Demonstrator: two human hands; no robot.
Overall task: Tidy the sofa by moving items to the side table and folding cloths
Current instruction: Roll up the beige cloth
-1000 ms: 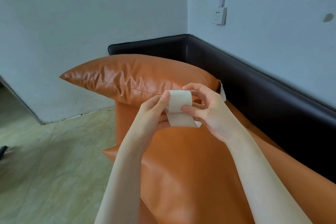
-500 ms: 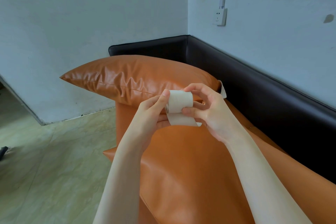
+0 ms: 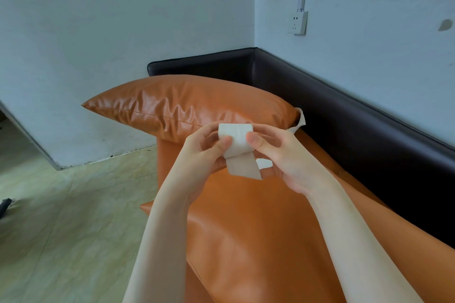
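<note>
White wall socket point(image 3: 298, 22); tiled floor point(image 3: 73, 216)

Single head view, close, angled down at sofa point(image 3: 246, 229) corner.

Both hands meet above the orange leather sofa seat point(image 3: 258, 241), rolling up a cream cloth strip point(image 3: 237, 141). The left hand point(image 3: 204, 152) pinches the roll with its thumb on the front, and the right hand point(image 3: 283, 152) grips the other end. A loose tail of the strip hangs beneath the roll. Behind lies an orange cushion point(image 3: 187, 103) against the sofa's dark backrest point(image 3: 344, 115). A wall socket point(image 3: 298, 22) sits on the right wall, and pale floor tiles point(image 3: 69, 216) show at left.
</note>
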